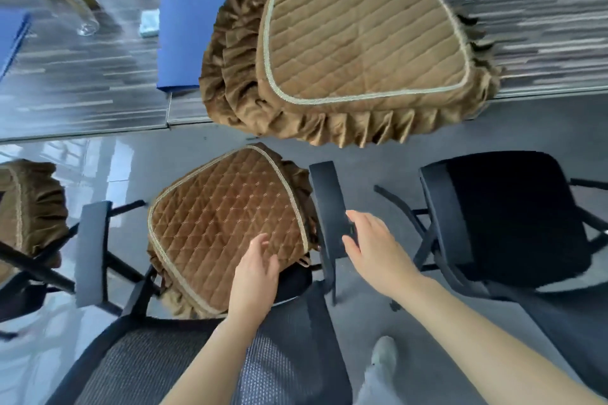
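Both hands are open over the middle chair, the left one at its brown seat cover and the right one at its armrest.
The left hand hovers with loose, spread fingers over the near edge of the quilted seat cover, which lies askew on the middle chair; contact is hard to judge. The right hand, fingers nearly straight and thumb apart, is at the right armrest, just beside the cover, and blur hides whether it clasps. Three chairs show: this one, a bare black chair on the right, and a left chair cut off by the frame and wearing a second cover. A stack of covers, at least two by the ruffles, overhangs the table. A blue folder lies partly under the stack, and a second blue folder is cut off at the left edge.
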Action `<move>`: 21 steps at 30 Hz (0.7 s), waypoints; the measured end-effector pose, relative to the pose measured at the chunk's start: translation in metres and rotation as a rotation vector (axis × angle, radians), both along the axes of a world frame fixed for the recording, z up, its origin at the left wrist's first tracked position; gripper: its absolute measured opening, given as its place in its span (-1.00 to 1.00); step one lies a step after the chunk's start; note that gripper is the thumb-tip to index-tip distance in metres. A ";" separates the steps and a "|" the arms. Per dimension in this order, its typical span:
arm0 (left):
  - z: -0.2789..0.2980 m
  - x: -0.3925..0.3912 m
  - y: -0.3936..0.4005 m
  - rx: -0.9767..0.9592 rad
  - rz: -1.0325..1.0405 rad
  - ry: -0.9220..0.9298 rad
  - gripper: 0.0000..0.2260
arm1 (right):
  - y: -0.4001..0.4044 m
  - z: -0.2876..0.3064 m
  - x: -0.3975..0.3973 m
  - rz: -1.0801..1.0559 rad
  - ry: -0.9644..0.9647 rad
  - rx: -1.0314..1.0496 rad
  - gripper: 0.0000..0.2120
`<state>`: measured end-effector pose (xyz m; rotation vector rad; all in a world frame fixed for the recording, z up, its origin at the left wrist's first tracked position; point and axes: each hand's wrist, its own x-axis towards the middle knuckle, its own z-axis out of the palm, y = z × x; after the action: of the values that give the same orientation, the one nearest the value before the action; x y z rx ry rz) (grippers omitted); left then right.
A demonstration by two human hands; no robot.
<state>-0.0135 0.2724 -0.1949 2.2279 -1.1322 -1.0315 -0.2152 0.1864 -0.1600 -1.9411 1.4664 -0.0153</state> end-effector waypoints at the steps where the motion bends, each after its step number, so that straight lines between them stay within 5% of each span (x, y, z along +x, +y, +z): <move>1: 0.007 -0.024 0.002 -0.017 0.038 0.014 -0.66 | 0.002 0.009 -0.023 0.019 0.000 -0.014 -0.53; 9: 0.061 -0.165 -0.001 -0.038 0.023 0.064 -0.76 | -0.001 0.073 -0.165 -0.018 -0.058 -0.062 -0.58; 21: 0.119 -0.149 -0.133 -0.186 0.018 -0.076 -0.76 | -0.137 0.117 -0.188 -0.078 -0.122 -0.126 -0.62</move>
<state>-0.1621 0.1398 -0.0757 2.1413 -1.1869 -0.8051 -0.4031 0.0490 -0.0430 -1.9435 1.4898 -0.2629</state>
